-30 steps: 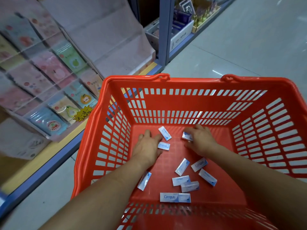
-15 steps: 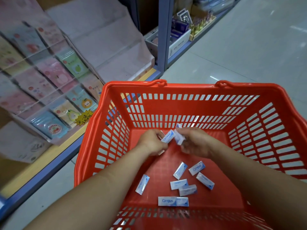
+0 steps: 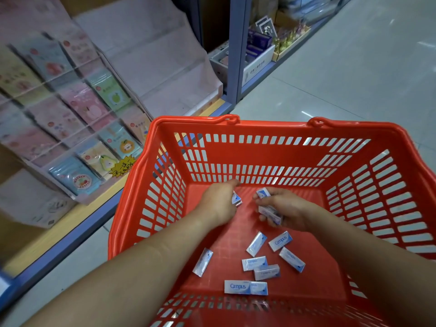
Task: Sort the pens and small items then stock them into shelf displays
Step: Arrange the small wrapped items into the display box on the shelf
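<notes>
Grey shop floor — red basket

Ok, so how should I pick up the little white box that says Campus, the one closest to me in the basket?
Come straight down from above and pinch the Campus box across its two long edges. It lies flat, label up, on the basket floor. Its right end touches another box, but both long sides look free.
</notes>
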